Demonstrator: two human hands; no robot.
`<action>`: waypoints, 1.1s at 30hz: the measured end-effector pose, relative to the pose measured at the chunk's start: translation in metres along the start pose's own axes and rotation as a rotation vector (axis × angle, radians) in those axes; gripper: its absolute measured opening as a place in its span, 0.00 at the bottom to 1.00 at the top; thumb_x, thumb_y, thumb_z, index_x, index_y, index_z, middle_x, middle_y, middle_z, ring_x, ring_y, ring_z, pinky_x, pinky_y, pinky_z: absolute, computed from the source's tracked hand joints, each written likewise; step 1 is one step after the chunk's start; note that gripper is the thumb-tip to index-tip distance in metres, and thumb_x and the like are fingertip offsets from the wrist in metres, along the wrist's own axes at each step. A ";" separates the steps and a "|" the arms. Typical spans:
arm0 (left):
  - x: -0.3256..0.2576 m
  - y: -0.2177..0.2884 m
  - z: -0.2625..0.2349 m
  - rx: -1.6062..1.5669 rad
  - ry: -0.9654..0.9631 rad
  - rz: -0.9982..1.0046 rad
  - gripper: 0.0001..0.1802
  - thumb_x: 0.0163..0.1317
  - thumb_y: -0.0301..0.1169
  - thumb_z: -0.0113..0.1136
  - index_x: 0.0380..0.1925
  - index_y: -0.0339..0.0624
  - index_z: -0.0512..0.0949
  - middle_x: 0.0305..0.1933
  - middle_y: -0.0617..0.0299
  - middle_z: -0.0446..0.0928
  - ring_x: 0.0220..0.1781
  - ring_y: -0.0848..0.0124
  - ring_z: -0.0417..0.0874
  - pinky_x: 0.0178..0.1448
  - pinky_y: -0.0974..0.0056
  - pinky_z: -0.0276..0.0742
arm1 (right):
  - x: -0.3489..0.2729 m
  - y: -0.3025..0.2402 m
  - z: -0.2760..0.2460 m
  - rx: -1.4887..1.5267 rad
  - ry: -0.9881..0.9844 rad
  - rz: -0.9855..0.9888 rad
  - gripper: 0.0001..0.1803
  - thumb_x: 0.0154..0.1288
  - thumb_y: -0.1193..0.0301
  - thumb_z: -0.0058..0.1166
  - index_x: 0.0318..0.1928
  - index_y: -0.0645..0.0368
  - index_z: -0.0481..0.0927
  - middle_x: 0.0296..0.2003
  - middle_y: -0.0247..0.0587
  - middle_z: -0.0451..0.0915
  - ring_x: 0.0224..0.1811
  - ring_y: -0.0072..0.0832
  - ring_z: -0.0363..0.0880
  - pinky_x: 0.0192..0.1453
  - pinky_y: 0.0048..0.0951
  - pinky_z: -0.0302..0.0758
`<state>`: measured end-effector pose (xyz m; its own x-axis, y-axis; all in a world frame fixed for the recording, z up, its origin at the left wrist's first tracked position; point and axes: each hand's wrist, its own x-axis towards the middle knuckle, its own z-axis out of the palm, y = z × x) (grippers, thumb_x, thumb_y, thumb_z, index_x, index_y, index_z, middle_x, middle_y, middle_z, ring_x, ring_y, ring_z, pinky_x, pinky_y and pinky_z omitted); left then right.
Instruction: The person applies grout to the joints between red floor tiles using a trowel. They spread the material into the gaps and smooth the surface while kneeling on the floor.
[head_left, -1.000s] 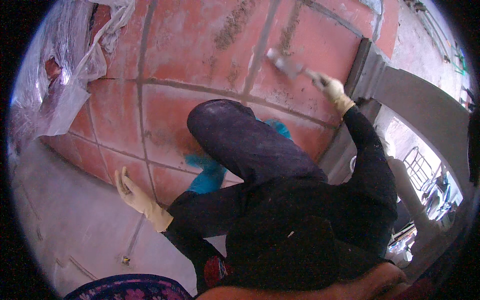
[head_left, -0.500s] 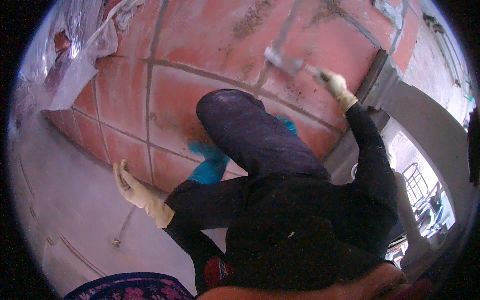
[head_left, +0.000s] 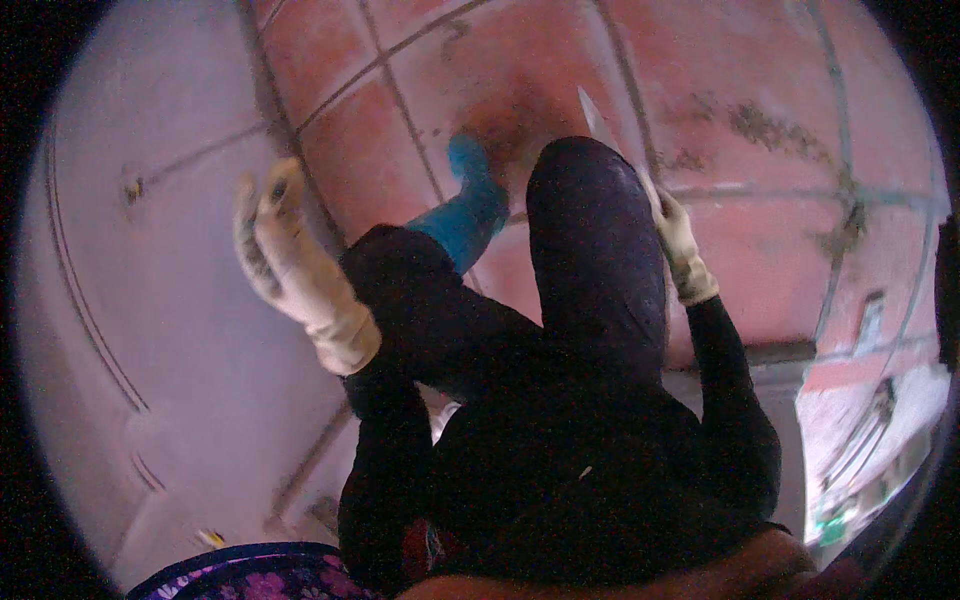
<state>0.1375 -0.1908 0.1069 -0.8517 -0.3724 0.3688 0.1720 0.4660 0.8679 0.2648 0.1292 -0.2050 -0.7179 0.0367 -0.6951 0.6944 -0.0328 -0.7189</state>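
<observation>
My right hand (head_left: 680, 240), in a cream glove, is closed around the handle of a scraper (head_left: 594, 118). Its pale blade shows edge-on beside my raised knee, pointing away over the red tiles (head_left: 740, 240); part of the tool is hidden behind the knee. I cannot tell whether the blade touches the tiles. My left hand (head_left: 300, 255), gloved alike, is raised at the left with its fingers stretched out and nothing in it. Nearest to it are my bent leg and the grey surface beyond.
Dark grout lines and dirty smears cross the red tiles. A blue-covered foot (head_left: 470, 200) rests on them. A smooth grey surface (head_left: 170, 300) borders the tiles at left. Purple floral fabric (head_left: 260, 575) is at the bottom edge. At lower right is a bright area with blurred items.
The view has swung round to the left. My right hand has drawn back beside my knee with the scraper, its blade now edge-on. My left hand is raised higher in view.
</observation>
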 end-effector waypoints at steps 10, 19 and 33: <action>-0.026 0.003 -0.022 0.044 -0.225 -0.082 0.20 0.72 0.25 0.49 0.62 0.29 0.71 0.59 0.43 0.79 0.57 0.57 0.83 0.64 0.57 0.74 | 0.177 -0.128 0.232 -0.286 -0.527 0.054 0.45 0.64 0.33 0.51 0.52 0.70 0.82 0.45 0.48 0.85 0.48 0.33 0.81 0.57 0.34 0.74; -0.014 -0.008 -0.042 0.063 -0.108 -0.144 0.27 0.75 0.39 0.46 0.63 0.26 0.69 0.53 0.40 0.80 0.56 0.50 0.83 0.65 0.48 0.76 | 0.249 -0.123 0.119 0.214 -0.122 0.003 0.30 0.66 0.37 0.55 0.44 0.53 0.81 0.29 0.27 0.77 0.25 0.18 0.71 0.32 0.22 0.68; -0.007 -0.004 -0.030 0.028 -0.180 -0.037 0.28 0.77 0.41 0.45 0.64 0.26 0.68 0.54 0.39 0.80 0.56 0.52 0.83 0.64 0.50 0.78 | 0.178 -0.089 0.020 -0.005 -0.020 -0.001 0.16 0.71 0.56 0.52 0.36 0.55 0.81 0.27 0.29 0.77 0.28 0.20 0.75 0.32 0.27 0.72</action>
<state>0.1579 -0.2144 0.1104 -0.9324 -0.2410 0.2692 0.1275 0.4777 0.8692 0.0747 0.1188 -0.2648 -0.7191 0.0163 -0.6947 0.6942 -0.0279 -0.7193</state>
